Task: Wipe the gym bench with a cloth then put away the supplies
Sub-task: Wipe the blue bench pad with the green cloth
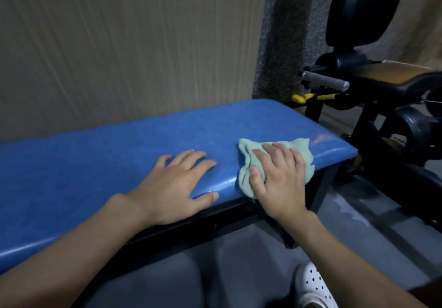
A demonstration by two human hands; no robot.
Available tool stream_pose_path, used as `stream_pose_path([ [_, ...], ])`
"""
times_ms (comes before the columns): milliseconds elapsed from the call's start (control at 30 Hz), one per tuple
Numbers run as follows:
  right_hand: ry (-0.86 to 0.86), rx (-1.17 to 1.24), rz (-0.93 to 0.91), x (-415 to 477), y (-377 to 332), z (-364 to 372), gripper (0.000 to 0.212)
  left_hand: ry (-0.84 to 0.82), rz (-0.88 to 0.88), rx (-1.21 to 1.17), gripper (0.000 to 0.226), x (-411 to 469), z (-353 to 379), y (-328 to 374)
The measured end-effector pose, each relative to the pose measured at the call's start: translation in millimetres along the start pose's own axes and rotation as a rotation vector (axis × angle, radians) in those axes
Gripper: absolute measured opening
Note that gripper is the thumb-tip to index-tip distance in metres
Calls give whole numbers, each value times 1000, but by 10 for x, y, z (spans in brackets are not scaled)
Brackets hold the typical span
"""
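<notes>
The right hand presses the green cloth flat near the right end of the blue bench. The left hand rests spread beside it; the unwiped length runs leftward.

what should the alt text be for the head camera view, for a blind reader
A person's right hand presses a pale green cloth flat on a blue padded gym bench near its end, while the left hand rests open on the pad beside it. A black exercise machine stands beyond that end.
</notes>
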State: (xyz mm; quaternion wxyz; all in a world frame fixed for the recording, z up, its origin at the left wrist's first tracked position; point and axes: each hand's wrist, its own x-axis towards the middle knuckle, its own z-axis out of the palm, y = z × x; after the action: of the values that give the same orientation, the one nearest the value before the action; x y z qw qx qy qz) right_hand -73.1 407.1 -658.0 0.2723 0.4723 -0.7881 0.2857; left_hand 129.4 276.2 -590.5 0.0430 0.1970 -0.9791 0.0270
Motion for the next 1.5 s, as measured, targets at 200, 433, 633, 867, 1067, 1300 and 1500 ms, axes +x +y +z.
stream_pose_path([
  [200,-33,-53,297,204,785,-94,56,2,38,-16,83,361,13,272],
  [433,-325,-31,631,722,1205,-332,54,-13,109,-84,78,957,-27,469],
  [633,-512,-104,691,876,1273,-350,58,-31,42,-122,48,1841,38,458],
  [867,-712,-66,557,1544,1399,28,72,-69,32,-73,67,2185,53,358],
  [1067,-786,-87,491,1413,1468,-84,71,-116,-95,-30,56,2275,19,25],
  [1300,-812,-71,438,1846,1479,305,73,-88,-85,-5,62,2422,105,-130],
  [1500,-819,-33,392,2427,1468,876,73,-31,-152,-47,69,2625,201,-354],
])
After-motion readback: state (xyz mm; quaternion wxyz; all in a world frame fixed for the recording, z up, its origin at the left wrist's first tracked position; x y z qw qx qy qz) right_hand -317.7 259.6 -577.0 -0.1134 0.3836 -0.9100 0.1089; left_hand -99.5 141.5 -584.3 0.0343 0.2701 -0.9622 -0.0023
